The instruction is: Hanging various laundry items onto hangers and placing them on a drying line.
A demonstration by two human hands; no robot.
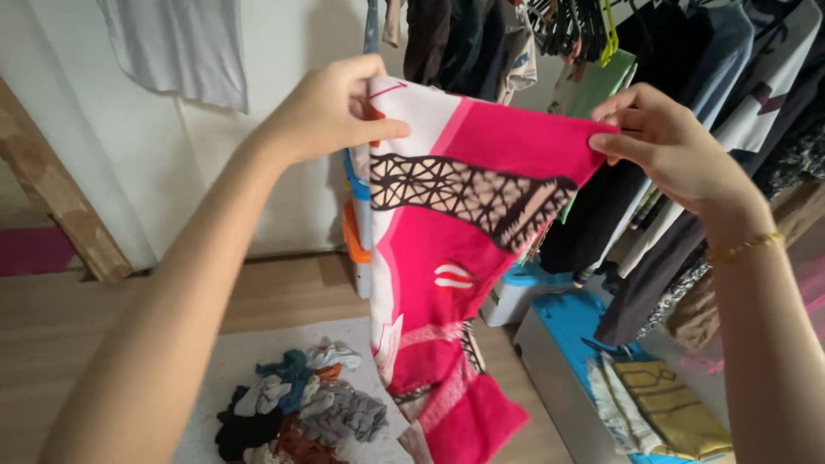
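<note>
Between both hands, pink scarf

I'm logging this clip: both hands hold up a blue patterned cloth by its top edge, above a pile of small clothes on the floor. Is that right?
Not quite: the cloth is bright pink with white and black patterning, not blue. The head view shows the left hand and right hand pinching its top edge, with the pile of small clothes on the floor below.

pink-and-white scarf, black lattice print; yellow folded cloth; gold bracelet
</note>
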